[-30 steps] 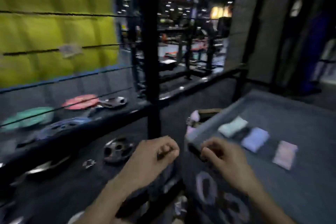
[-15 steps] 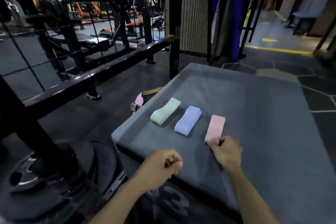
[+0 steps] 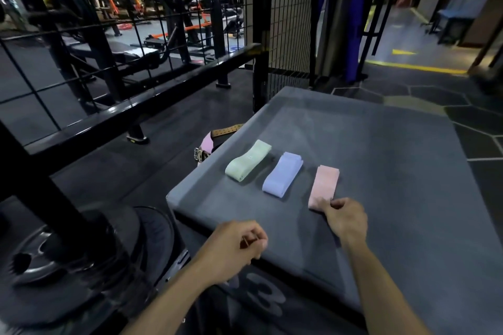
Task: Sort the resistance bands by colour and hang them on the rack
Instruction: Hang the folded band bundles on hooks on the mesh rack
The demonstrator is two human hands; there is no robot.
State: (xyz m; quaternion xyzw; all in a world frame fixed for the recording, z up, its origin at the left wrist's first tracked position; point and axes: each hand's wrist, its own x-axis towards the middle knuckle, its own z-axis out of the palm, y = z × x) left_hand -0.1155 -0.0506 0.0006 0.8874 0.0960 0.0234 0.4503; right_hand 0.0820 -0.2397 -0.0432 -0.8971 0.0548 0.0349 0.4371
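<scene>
Three folded fabric resistance bands lie side by side on a grey padded box [image 3: 381, 171]: a pale green band [image 3: 248, 160] on the left, a lilac band [image 3: 283, 173] in the middle and a pink band [image 3: 325, 185] on the right. My right hand [image 3: 344, 216] pinches the near end of the pink band, which still lies flat on the box. My left hand [image 3: 239, 246] hovers over the box's near left corner with its fingers curled in and nothing visible in them.
A black wire-mesh rack [image 3: 130, 43] with a heavy steel rail stands to the left and behind the box. Black weight plates [image 3: 51, 250] lie on the floor at lower left. A leather belt and pink strap [image 3: 209, 141] lie beside the box's left edge.
My view has swung right from the rack to the box. My right hand has reached forward and taken the near end of the pink band; the left hand stays curled.
</scene>
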